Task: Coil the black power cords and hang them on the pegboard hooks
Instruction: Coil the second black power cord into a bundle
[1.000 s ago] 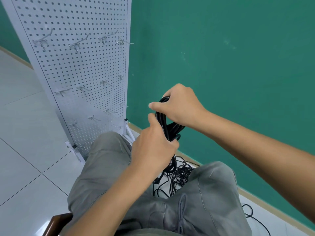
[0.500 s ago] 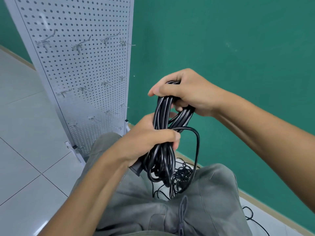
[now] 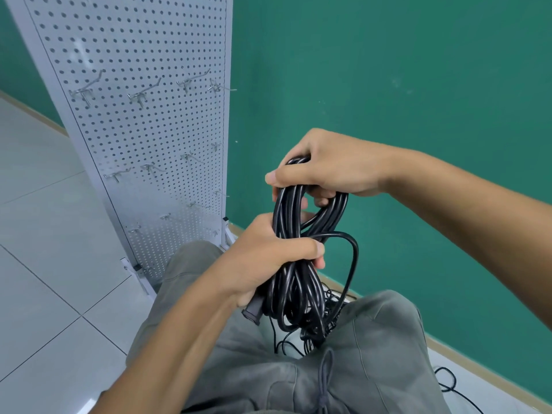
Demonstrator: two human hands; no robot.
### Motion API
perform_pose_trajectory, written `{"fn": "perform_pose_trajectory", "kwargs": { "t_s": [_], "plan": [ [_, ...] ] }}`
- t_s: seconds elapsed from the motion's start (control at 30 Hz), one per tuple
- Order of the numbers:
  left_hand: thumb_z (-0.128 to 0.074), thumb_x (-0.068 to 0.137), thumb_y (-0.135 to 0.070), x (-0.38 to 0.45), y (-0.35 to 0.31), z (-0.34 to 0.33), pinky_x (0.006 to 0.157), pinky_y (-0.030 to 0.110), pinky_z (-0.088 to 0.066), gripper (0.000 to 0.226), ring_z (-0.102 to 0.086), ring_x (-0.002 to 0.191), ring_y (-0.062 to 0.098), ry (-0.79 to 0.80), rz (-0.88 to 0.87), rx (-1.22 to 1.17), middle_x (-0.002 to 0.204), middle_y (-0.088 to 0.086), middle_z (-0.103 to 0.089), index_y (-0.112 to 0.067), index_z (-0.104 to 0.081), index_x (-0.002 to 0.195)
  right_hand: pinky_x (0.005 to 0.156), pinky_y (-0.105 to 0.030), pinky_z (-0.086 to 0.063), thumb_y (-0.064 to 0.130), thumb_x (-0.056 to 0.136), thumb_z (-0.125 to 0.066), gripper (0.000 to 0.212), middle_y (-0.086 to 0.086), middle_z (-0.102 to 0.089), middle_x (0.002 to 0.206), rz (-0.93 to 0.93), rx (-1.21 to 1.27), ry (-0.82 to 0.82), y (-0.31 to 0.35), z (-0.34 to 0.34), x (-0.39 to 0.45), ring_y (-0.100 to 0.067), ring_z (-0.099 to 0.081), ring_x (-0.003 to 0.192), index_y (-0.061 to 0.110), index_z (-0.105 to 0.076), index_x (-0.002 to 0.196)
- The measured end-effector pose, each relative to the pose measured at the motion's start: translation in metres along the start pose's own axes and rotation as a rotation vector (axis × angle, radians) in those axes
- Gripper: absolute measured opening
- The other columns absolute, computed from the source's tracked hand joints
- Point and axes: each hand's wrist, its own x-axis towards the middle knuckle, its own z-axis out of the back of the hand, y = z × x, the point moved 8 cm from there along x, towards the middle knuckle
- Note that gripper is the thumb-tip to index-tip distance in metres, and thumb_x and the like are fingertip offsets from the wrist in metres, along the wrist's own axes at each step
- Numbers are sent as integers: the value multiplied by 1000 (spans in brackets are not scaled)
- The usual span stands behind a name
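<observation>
Item: one black power cord (image 3: 298,234), gathered into a long hank and held upright over my lap so its loops hang free of my grey trousers (image 3: 373,354); right hand (image 3: 325,171) clamped round the top bend, thumb laid along the front, to keep the turns stacked and, I judge, to leave an eye there for a hook; left hand (image 3: 268,258) wrapped tight round the waist of the bundle, fingers curled fully about the strands, so the coil cannot spring apart; plug end (image 3: 254,310) sticking out below that fist, trapped against the bundle so it stays put; one loose strand (image 3: 354,255) bowing out to the right, not yet drawn in, likely the tail for binding the middle; further cords (image 3: 325,306) lying tangled on the floor between my knees, one strand (image 3: 448,380) trailing off to the right; white pegboard (image 3: 143,138) standing to my front left against the green wall (image 3: 388,70), within reach from the seat; its metal hooks (image 3: 140,95) in rows, all bare, none carrying a cord yet
</observation>
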Motion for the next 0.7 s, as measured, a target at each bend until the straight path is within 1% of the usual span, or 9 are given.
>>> {"fn": "perform_pose_trajectory", "kwargs": {
  "t_s": [0.1, 0.23, 0.27, 0.33, 0.4, 0.5, 0.57, 0.63, 0.7],
  "plan": [
    [-68, 82, -4, 1, 4, -3, 51, 22, -45, 23, -53, 53, 14, 60, 28, 1, 65, 6, -61, 14, -63, 95, 47, -27, -40, 28, 99, -65, 43, -3, -48, 54, -36, 8, 40, -5, -2, 2, -17, -31, 44, -13, -64, 88],
    [-63, 88, -4, 1, 7, -5, 53, 23, -43, 23, -50, 54, 11, 146, 51, -22, 62, -9, -62, 18, -58, 91, 46, -25, -39, 29, 99, -66, 42, -3, -47, 54, -38, 65, 17, -12, -3, 8, -15, -30, 43, -12, -66, 90],
    [-63, 90, -5, 1, 8, -5, 59, 26, -50, 20, -55, 60, 12, 146, 52, -34, 66, -8, -64, 15, -60, 89, 46, -25, -39, 29, 98, -66, 41, -4, -48, 55, -31, 75, 13, -12, -4, 9, -16, -30, 43, -11, -68, 90],
    [-65, 88, -8, 2, 10, -1, 85, 41, -61, 10, -69, 80, 19, 120, 37, -80, 74, 1, -67, -1, -68, 82, 47, -25, -38, 30, 97, -68, 37, -7, -50, 57, -10, 89, 4, -11, -5, 10, -16, -31, 44, -6, -73, 90],
    [-67, 87, -9, 4, 14, 3, 99, 44, -57, 6, -74, 99, 27, 95, 33, -154, 81, 9, -71, -4, -70, 88, 49, -25, -39, 32, 95, -69, 35, -9, -53, 60, 7, 101, -26, -10, -5, 12, -17, -34, 46, -3, -75, 91],
    [-70, 84, -14, 5, 23, 8, 78, 40, -62, 13, -74, 82, 30, 62, 86, -295, 80, 10, -68, -4, -69, 93, 62, -28, -43, 39, 98, -65, 39, -4, -61, 67, 34, 145, -112, -14, -4, 15, -16, -49, 57, 3, -74, 88],
    [-72, 84, -17, 7, 25, 16, 69, 35, -56, 14, -68, 69, 24, 6, 83, -304, 76, 6, -62, -7, -69, 93, 76, -25, -47, 50, 101, -53, 43, 6, -72, 85, 33, 223, -166, -26, -2, 13, -12, -63, 74, 14, -74, 91],
    [-73, 89, -14, 9, 23, 30, 67, 35, -52, 5, -64, 64, 22, -70, 49, -293, 73, 4, -57, -11, -69, 89, 95, -33, -51, 62, 101, -41, 53, 5, -76, 111, -14, 315, -108, -48, -10, 9, -13, -70, 102, 20, -72, 112],
    [-67, 96, -12, 9, 20, 43, 60, 31, -52, 14, -61, 60, 20, -142, 19, -298, 70, 3, -53, -14, -69, 83, 100, -38, -52, 70, 95, -34, 65, 0, -74, 118, -77, 354, -5, -69, -27, 3, -19, -71, 107, 21, -69, 121]
  ]
}}
